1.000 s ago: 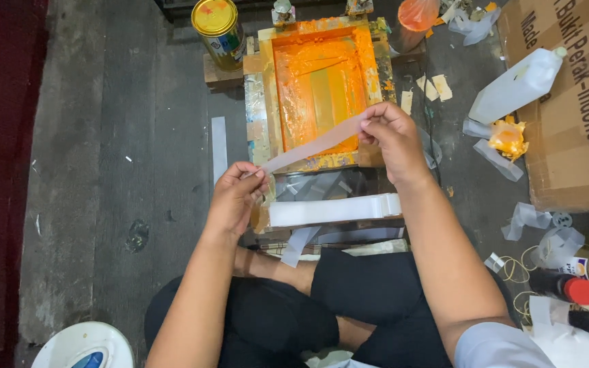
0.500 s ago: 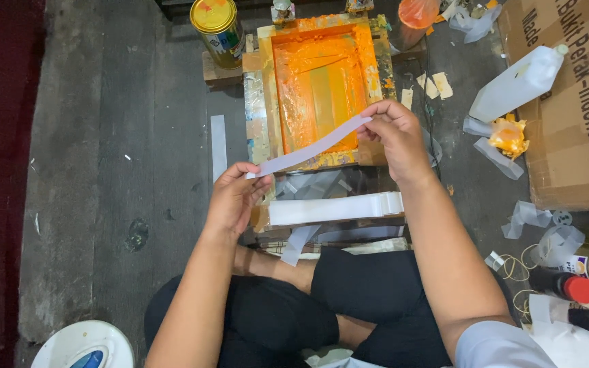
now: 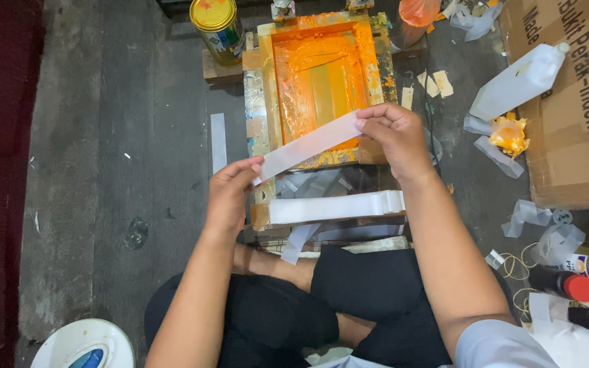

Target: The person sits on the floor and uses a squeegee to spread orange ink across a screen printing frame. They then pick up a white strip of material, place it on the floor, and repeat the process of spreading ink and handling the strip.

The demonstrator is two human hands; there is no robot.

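Sitting cross-legged low in the frame, the person stretches a white strip (image 3: 310, 144) taut between both hands. The left hand (image 3: 230, 194) pinches its lower left end, and the right hand (image 3: 393, 133) pinches its upper right end, so it hangs slanted, probably to keep it flat. Beneath lies a strip stack (image 3: 335, 206); beyond, the orange frame (image 3: 322, 75) and a can (image 3: 217, 27).

Both hands, left (image 3: 230, 194) and right (image 3: 393, 136), pinch a white strip (image 3: 308, 144) by its ends, just above the orange-stained frame (image 3: 322, 82).
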